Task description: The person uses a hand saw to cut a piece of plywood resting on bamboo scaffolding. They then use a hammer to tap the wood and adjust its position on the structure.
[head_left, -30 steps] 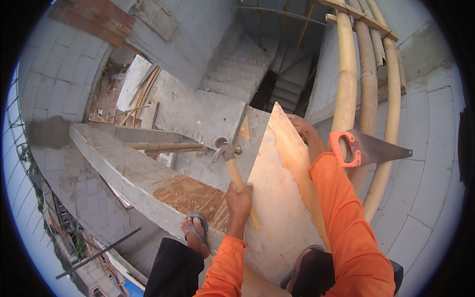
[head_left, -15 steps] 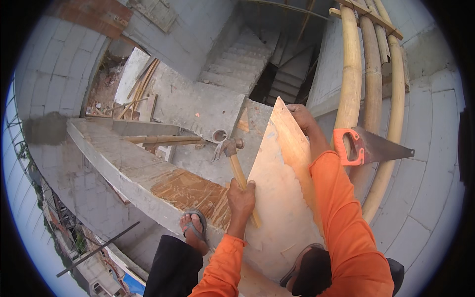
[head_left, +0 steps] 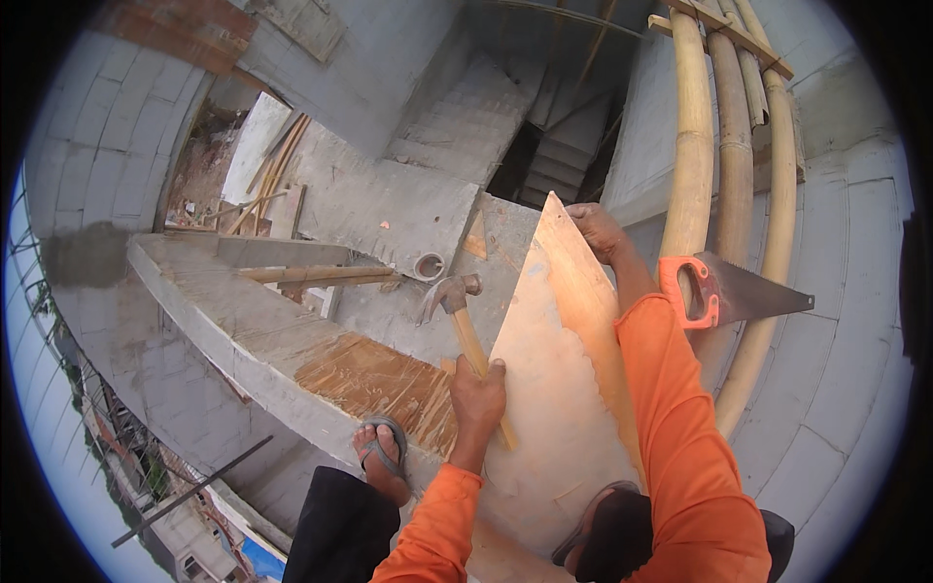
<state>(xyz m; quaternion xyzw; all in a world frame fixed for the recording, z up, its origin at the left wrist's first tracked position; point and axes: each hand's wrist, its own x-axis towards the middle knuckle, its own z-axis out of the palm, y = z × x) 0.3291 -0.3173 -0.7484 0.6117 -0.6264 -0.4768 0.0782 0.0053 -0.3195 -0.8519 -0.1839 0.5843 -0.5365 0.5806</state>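
At lower ctr of the frame, two orange sleeves [head_left: 680,418] come in past black trousers [head_left: 345,525], w/ a sandalled foot [head_left: 377,462] just left of them on a concrete ledge [head_left: 243,321]. Btwn the forearms lies a big wooden board [head_left: 559,418], running from the lower part up to a pointed corner right of ctr; mostly pale, w/ bare yellowish wood down its right side.

L hand [head_left: 476,398], near ctr, is wrapped tight round the wooden handle of a claw hammer [head_left: 466,338], head up, butt end over the board. R hand [head_left: 597,233], right of ctr, has bent fingers at the board's upper right edge, near the tip; can't tell if it's pinching the wood, as the thumb's hidden from me.

Bit further off, mid-right, a handsaw [head_left: 748,290] w/ orange grip sits across tall bamboo poles [head_left: 688,146], blade pointing right. Grey block wall [head_left: 826,389] behind those.

Down past the hammer head, approx ctr, there's a small round container [head_left: 429,265], plus a triangular wood scrap [head_left: 476,236] right of it. Farthest: concrete stairs [head_left: 452,126] at upper ctr, thin wood strips [head_left: 264,189] leaning at upper left.
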